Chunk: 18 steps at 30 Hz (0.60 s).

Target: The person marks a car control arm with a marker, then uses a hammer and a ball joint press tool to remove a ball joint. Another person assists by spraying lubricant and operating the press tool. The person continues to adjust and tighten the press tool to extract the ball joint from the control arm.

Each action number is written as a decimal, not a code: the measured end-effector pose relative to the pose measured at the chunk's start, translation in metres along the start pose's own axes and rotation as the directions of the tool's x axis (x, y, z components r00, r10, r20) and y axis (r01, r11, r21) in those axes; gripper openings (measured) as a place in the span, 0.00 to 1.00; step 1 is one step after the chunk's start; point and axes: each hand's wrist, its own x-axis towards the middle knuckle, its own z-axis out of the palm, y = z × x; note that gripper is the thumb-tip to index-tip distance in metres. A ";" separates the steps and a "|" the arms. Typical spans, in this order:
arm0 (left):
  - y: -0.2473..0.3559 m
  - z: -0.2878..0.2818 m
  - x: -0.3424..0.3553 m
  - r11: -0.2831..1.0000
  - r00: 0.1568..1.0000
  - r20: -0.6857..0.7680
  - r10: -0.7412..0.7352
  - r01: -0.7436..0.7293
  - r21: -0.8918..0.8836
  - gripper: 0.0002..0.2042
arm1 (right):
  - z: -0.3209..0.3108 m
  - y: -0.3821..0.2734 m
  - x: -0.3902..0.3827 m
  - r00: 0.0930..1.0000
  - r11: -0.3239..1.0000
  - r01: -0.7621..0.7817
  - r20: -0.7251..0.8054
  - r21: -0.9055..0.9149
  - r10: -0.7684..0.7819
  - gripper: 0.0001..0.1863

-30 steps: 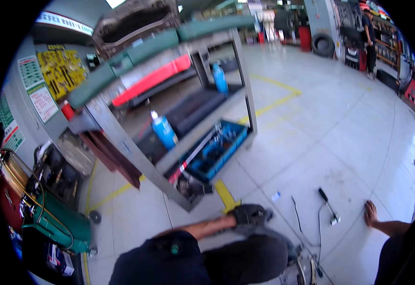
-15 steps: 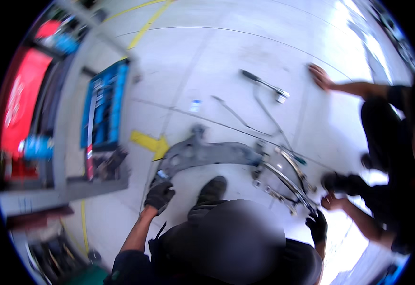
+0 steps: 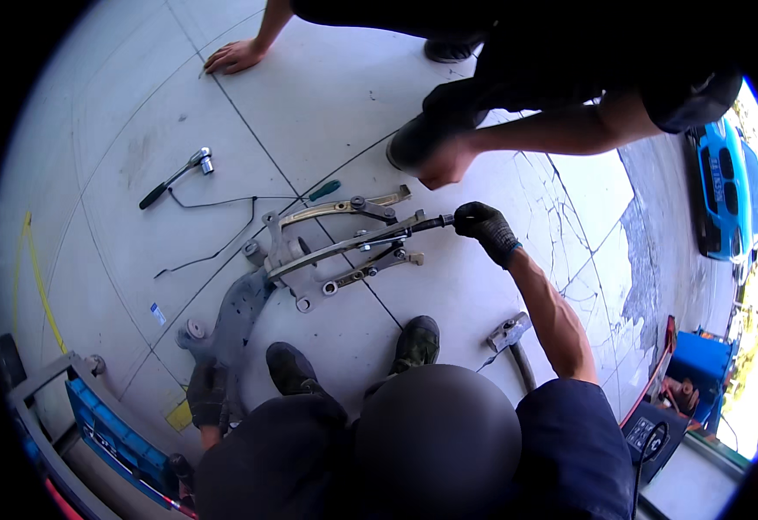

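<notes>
A grey metal suspension control arm lies on the floor to the left of my feet. Clamped around the bushing at its far end is a jaw puller with several long metal arms, pointing right. My gloved right hand has its fingers closed around the outer end of the puller's dark screw. At the near end of the control arm, my gloved left hand grips the metal; its fingertips are partly hidden.
A ratchet with a socket, a thin bent rod and a green-handled tool lie beyond. A hammer rests right of my feet. Opposite, a co-worker's hand hangs near the puller; the other hand presses the floor.
The view has swung right. My right hand has come onto the puller's screw end, and my left hand remains at the control arm's near end.
</notes>
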 end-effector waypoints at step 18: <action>0.129 -0.024 0.121 0.981 0.958 0.212 0.193 -0.194 -0.016 0.16 | 0.000 0.020 0.020 0.982 0.988 0.151 0.118 -0.018 -0.148 0.13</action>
